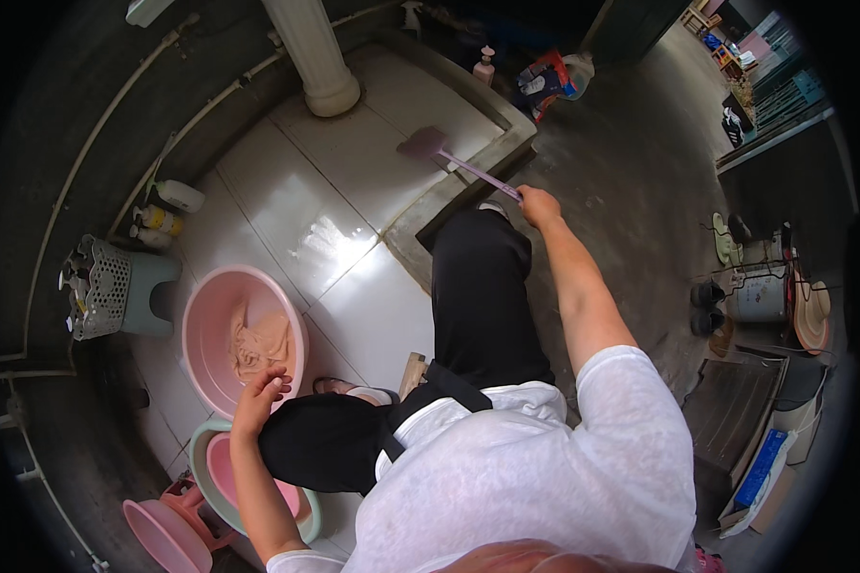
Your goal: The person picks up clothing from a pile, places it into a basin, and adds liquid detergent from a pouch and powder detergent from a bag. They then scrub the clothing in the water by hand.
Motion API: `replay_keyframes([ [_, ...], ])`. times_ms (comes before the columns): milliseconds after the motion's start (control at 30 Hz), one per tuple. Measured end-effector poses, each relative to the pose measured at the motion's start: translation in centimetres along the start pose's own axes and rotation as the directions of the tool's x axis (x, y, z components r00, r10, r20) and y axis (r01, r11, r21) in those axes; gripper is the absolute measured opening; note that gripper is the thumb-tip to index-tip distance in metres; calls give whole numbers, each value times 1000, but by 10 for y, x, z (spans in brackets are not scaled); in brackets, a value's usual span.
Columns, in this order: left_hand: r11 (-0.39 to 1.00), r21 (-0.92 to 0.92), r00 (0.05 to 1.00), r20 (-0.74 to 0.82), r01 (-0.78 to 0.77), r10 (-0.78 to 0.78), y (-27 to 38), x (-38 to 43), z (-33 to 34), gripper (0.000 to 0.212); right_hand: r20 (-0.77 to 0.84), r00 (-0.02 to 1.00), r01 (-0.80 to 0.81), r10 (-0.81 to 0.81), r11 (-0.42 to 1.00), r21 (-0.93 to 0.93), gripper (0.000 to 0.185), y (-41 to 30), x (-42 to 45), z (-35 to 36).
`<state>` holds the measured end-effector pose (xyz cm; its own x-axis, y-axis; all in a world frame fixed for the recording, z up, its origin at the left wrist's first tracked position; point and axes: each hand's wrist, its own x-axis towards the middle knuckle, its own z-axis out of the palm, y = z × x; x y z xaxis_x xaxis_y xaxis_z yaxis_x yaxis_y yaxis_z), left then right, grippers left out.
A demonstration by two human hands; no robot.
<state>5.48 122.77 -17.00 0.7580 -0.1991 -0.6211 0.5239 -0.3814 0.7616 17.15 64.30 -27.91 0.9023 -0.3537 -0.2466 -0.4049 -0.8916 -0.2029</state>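
My right hand (540, 207) grips the handle end of a lilac plastic fly swatter (481, 174). The swatter's flat head reaches over the white floor tiles (362, 279), just inside a low concrete curb (498, 150). Nothing is in my left hand (264, 396), which hovers above my left knee with its fingers loosely bent. Close by that hand, the near rim of a large pink basin (195, 344) shows. A bundled peach-coloured cloth (259, 340) lies inside the basin; whether water covers it, I cannot tell.
Left of the basin, a perforated basket (107, 290) stands by a grey stool (154, 290). Bottles (159, 218) line the wall. Nested green (202, 458) and pink basins (218, 455) sit under my left forearm. A white column (322, 71) rises behind. Shoes (707, 308) are at right.
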Motion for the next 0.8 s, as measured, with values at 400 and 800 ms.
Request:
replay_keyframes([
  [400, 783, 82, 778, -222, 616, -588, -44, 62, -53, 28, 6, 982, -176, 189, 903, 392, 34, 88, 139, 59],
  [800, 783, 38, 728, -397, 621, -559, 29, 167, 7, 24, -39, 742, -204, 669, 281, 938, 59, 194, 412, 39],
])
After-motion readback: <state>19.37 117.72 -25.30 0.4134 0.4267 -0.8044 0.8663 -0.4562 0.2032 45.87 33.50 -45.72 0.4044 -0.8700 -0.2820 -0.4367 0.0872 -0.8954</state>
